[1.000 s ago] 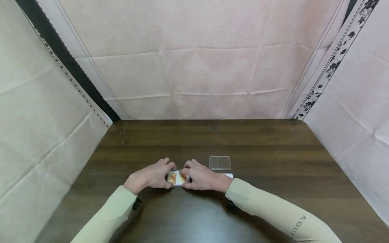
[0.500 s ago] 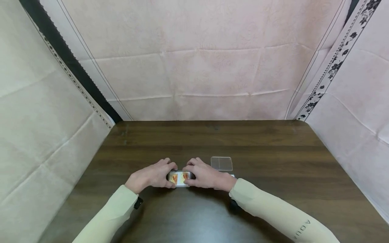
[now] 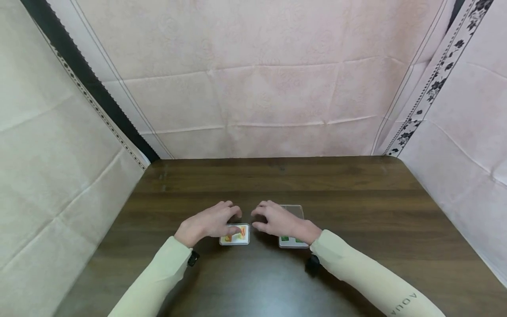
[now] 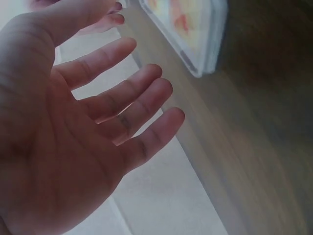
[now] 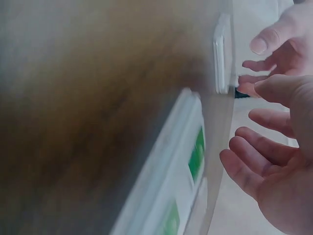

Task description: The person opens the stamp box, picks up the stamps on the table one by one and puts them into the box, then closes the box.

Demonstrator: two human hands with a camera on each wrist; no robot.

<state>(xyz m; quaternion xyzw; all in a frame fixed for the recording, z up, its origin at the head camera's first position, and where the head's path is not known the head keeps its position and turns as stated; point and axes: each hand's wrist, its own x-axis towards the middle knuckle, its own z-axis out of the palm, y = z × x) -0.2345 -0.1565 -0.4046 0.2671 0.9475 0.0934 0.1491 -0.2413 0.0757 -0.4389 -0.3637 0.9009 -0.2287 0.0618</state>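
A small flat clear case (image 3: 244,237) with orange and yellow pictures lies on the wooden table in the head view. Above its far left side is my left hand (image 3: 214,221), the thumb overlapping the case there. In the left wrist view that hand's fingers (image 4: 146,139) are spread and loosely bent, apart from the case's corner (image 4: 208,54). My right hand (image 3: 279,219) hovers to the right, fingers relaxed and holding nothing. Partly under its wrist in the head view lies a second case (image 3: 292,243) with green pictures, also seen below the hand in the right wrist view (image 5: 183,191).
A transparent lid-like tray (image 3: 296,211) lies behind the green-pictured case, partly covered by the right hand. The brown wooden table (image 3: 253,180) meets hanging pale cloth (image 3: 261,97) at the back and both sides. Dark wrist devices (image 3: 193,258) sit under both sleeves.
Both hands have let go of the ends of the orange-pictured case and lifted off it. The right hand has moved right, and more of the green-pictured case shows.
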